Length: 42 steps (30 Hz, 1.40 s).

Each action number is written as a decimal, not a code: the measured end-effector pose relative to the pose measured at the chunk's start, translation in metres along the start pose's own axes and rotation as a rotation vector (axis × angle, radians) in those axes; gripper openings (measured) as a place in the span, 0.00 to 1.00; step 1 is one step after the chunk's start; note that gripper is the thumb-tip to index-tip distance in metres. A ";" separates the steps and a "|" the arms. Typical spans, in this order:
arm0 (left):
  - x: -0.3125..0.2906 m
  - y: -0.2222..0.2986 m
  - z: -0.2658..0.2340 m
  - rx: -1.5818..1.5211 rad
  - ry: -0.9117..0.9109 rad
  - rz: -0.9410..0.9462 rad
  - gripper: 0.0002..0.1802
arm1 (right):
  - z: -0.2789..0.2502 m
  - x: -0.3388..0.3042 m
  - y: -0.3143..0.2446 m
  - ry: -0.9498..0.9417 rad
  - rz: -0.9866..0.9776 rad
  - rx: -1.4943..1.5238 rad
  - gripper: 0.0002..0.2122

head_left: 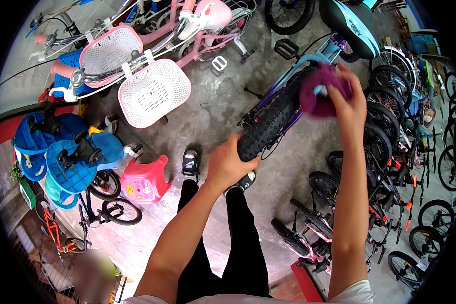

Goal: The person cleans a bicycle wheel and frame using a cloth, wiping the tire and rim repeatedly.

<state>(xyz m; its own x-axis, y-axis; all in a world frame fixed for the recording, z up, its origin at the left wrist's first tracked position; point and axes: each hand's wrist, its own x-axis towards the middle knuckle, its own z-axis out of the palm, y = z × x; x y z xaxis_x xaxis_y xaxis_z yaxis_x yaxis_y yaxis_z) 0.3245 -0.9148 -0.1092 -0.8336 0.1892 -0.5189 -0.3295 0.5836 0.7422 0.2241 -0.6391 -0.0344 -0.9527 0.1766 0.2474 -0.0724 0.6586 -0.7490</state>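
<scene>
A bicycle with a light blue and purple frame [300, 65] stands before me, its knobby black tire [272, 126] pointing toward my legs. My left hand [232, 164] is closed around the near end of that tire. In my right hand [350, 96] is a bunched purple cloth [323, 93], slightly blurred, at the right side of the tire's upper part. A small pale blue patch shows on the cloth. Beyond the cloth is the black and light blue saddle [349, 30], with a black pedal [287, 48] to its left.
Pink bicycles with white baskets [154, 93] stand at the far left. A pink plastic stool [146, 180] and blue ride-on toys with black wheels [78, 162] are on my left. Several bicycles crowd the right side, their tires [385, 119] close to my right arm.
</scene>
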 end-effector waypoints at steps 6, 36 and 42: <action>0.009 0.014 -0.008 0.045 -0.006 -0.035 0.39 | 0.054 -0.001 -0.021 -0.282 0.057 -0.283 0.11; -0.077 -0.115 0.012 0.108 0.206 0.089 0.59 | 0.007 -0.091 0.009 0.674 0.454 0.990 0.21; -0.055 -0.055 0.029 0.051 0.271 0.189 0.59 | 0.010 0.003 0.052 0.438 0.323 0.758 0.27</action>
<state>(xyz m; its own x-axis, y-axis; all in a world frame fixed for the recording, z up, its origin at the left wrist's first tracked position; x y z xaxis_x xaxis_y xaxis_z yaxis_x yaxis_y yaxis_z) 0.4015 -0.9344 -0.1338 -0.9678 0.0851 -0.2368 -0.1405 0.5980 0.7891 0.2147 -0.6115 -0.0787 -0.7754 0.6295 0.0509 -0.1434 -0.0971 -0.9849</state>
